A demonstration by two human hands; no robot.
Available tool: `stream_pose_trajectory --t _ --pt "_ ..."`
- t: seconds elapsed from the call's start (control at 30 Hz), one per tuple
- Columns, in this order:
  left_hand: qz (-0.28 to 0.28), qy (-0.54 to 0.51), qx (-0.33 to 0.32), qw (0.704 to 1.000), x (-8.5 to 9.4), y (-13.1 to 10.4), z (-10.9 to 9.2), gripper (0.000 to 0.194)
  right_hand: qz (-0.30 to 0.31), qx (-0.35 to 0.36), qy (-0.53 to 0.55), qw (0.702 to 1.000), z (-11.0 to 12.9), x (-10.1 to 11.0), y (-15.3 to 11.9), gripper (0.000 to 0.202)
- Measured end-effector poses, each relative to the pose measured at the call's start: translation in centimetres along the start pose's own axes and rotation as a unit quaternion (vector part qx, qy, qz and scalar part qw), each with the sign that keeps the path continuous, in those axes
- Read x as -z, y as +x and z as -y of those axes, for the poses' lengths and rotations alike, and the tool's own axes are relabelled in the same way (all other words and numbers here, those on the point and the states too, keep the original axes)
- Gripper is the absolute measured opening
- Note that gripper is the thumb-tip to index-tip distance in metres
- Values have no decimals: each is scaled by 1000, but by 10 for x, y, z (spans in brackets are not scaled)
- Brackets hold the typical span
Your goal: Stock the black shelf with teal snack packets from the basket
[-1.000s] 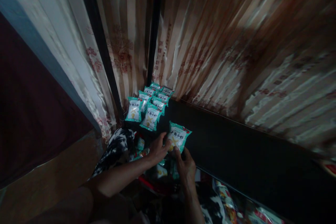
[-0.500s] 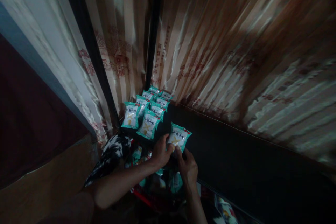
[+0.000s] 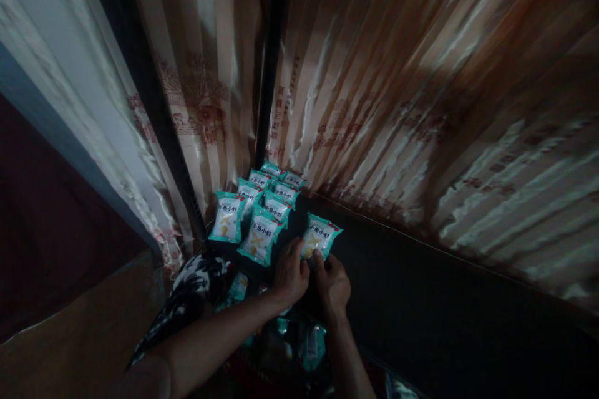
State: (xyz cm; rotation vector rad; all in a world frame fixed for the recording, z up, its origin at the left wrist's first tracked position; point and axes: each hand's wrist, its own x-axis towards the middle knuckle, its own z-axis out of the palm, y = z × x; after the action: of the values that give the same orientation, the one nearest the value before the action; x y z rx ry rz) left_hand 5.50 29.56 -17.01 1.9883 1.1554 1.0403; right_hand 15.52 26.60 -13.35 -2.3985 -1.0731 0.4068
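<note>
Snack packet [image 3: 325,234] in the right hand [image 3: 336,290], above the black desk [image 3: 421,287], right of two packet rows [image 3: 259,238].

We find the right fingers pinching the packet's lower edge, thumb in front; the left hand [image 3: 291,277] touches its lower left side, though we cannot tell whether those fingers grip. We note a strip of desk between the packet and the nearer row; on the right, the dark surface runs on to its near edge and back to the printed curtain [image 3: 355,118]. The rows reach into the corner, where curtain and black post [image 3: 269,56] bound them. Below the forearms we see further teal packets [image 3: 312,346], partly hidden; patterned cloth [image 3: 201,277] lies left.
</note>
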Motion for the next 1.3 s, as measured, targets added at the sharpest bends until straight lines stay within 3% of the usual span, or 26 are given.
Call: stream_pose_trajectory --t 0.27,0.5,0.83,1.3 --pt "8 11 40 999 -14 27 6 53 12 2 -14 1000 12 0 34 49" --pt "-26 -40 73 996 -29 53 10 47 8 -6 -24 1000 18 -3 64 48" --pt "-31 -30 139 989 -40 95 2 39 16 -19 -33 999 36 -1 96 49" --pt "-49 7 103 993 -45 111 6 41 7 4 -25 1000 41 -12 124 49"
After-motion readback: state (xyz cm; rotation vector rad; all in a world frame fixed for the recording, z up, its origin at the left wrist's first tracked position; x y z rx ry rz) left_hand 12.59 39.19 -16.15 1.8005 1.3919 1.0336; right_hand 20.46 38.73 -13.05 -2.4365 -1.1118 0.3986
